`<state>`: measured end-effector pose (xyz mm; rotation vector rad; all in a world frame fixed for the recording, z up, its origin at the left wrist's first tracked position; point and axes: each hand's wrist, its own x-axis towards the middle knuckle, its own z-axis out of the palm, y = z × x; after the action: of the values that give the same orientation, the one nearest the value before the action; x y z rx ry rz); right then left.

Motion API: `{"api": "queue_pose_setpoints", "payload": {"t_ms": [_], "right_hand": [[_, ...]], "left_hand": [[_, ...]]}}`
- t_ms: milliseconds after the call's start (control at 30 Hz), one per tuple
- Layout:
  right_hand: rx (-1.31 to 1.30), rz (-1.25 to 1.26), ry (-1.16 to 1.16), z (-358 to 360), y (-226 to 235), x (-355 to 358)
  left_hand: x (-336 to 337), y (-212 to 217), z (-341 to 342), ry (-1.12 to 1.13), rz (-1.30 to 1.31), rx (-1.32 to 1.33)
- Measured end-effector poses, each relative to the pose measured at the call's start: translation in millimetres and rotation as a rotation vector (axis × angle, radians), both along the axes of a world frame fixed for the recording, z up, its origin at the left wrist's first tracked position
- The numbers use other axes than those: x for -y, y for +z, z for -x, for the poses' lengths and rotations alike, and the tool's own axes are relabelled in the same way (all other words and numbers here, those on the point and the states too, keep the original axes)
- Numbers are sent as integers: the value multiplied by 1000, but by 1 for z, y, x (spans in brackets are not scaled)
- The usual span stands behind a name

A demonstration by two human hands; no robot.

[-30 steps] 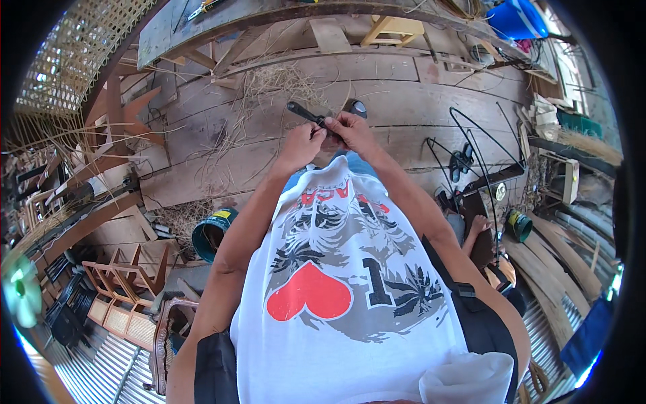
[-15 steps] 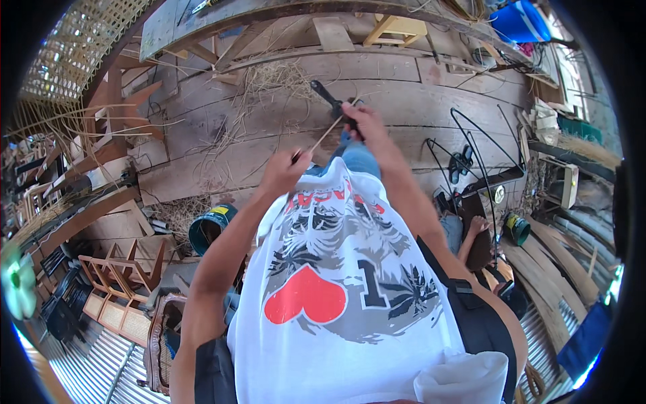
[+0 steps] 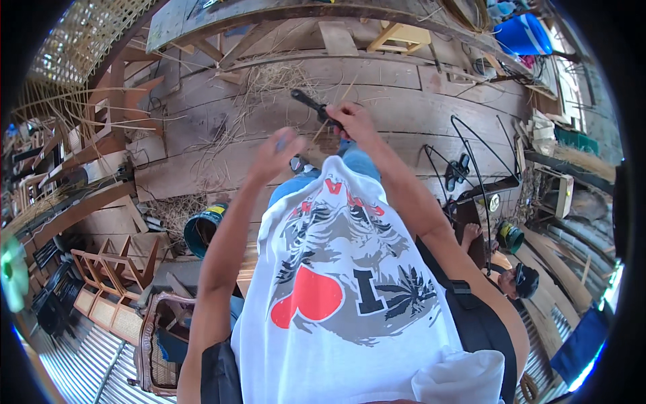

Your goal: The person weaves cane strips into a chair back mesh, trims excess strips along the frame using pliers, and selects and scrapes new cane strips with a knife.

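My right hand is closed around a dark, long-handled tool in front of my shirt, above the plank floor. The tool's black handle points to the far left, and the fingers hide its other end. A thin tan cane strip passes beside the tool at my right fingers, one end sticking out beyond them and the other slanting down toward me. My left hand is raised to the left of the strip, apart from the tool. Motion smears its fingers, so whether anything is in them does not show.
Cane shavings litter the plank floor. A long wooden bench runs across the far side. Green buckets stand at left and right; a black metal frame is at right. Another person sits at lower right.
My left hand has come away from the cane strip and moved slightly up and left. My right hand, with the tool, has shifted a little left.
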<state>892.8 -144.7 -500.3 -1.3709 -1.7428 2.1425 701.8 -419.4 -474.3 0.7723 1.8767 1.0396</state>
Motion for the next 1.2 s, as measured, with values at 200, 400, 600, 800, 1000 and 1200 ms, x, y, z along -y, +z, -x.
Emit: {"api": "queue_pose_setpoints", "payload": {"t_ms": [200,400,600,800,1000,1200], "right_hand": [[-58,55,-15,19,-9,-1],[96,-125,-293,-82,-9,-219],[74,-117,-190,-97,-7,-229],[162,-60,-18,-25,-17,-68],[93,-170,14,23,-41,5],[73,36,-116,-1,-29,-26]], "left_hand": [[-74,11,-24,84,167,-76],[201,14,10,-167,141,-568],[396,10,57,-144,621,-521],[127,-40,35,50,234,-262],[-96,-67,-26,10,50,187],[-57,1,-29,58,34,-49]]}}
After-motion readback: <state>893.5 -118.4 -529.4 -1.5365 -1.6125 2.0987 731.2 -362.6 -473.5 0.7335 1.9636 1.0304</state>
